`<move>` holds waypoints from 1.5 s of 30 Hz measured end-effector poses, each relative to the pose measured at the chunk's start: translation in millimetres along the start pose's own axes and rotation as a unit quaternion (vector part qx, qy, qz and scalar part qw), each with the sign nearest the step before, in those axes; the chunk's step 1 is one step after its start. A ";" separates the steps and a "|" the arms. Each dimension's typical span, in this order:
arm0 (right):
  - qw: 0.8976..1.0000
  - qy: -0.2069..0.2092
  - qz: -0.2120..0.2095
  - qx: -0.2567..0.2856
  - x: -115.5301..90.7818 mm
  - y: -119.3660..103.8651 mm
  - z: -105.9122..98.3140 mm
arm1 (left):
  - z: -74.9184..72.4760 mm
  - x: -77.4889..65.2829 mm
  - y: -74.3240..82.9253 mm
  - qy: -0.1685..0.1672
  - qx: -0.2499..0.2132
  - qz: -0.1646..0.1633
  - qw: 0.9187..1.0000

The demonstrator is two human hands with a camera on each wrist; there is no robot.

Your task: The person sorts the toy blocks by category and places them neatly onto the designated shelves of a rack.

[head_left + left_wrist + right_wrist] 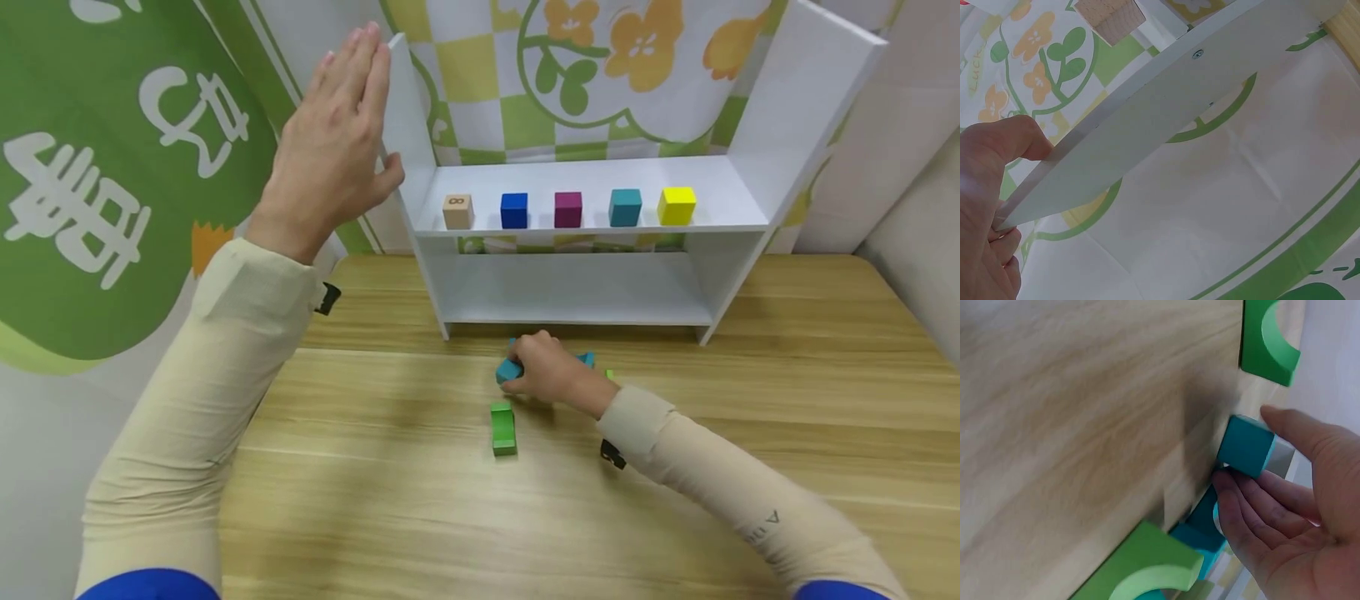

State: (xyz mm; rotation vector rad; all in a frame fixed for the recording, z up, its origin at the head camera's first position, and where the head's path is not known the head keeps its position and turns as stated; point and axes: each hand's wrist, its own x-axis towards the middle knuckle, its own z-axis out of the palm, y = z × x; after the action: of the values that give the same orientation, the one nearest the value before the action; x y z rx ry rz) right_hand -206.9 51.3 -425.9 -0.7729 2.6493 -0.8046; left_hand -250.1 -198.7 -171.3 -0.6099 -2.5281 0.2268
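My left hand (330, 142) is raised at the left side panel of a white shelf (570, 242). In the left wrist view, thumb and fingers grip the panel (1147, 106) by its edge from both sides. Low over the table, in front of the shelf, my right hand (551, 367) holds a teal cube (1247, 445) between thumb and fingertips. Beside those fingers lie teal blocks (1200, 534), one with a curved cutout, partly hidden by the hand. A light green arch block (1147, 553) lies near them. Closer to me is a green arch block (503, 429).
On the shelf's upper board stand a plain wooden cube marked with a digit (458, 212), a blue cube (514, 211), a magenta cube (567, 209), a teal cube (626, 207) and a yellow cube (677, 206). A patterned cloth (487, 75) hangs behind. The wooden table (420, 517) carries everything.
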 end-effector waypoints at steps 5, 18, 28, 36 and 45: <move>1.000 0.000 -0.014 0.001 2.7 -1.2 1.2 | 0.8 0.4 0.2 0.003 -0.004 0.002 1.000; 0.992 -0.059 -0.109 -0.005 -13.4 3.9 -40.3 | 1.3 -1.4 -0.5 0.004 -0.009 0.003 1.000; 0.989 -0.053 -0.133 -0.021 -44.2 8.0 -89.9 | 1.1 0.5 0.4 -0.005 0.000 0.000 1.000; 0.990 -0.034 -0.127 -0.043 -75.0 11.5 -131.3 | 1.1 1.0 1.1 -0.005 0.000 0.003 1.000; 0.994 0.007 -0.077 -0.081 -109.7 4.1 -187.2 | 0.1 0.1 -1.2 -0.011 -0.003 0.001 1.000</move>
State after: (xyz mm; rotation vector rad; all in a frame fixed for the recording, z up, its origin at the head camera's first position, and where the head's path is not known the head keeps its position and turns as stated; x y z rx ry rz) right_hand -191.5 197.3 -266.0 -1.0263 2.7187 -0.6377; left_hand -250.7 -199.6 -171.0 -0.6169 -2.5497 0.2268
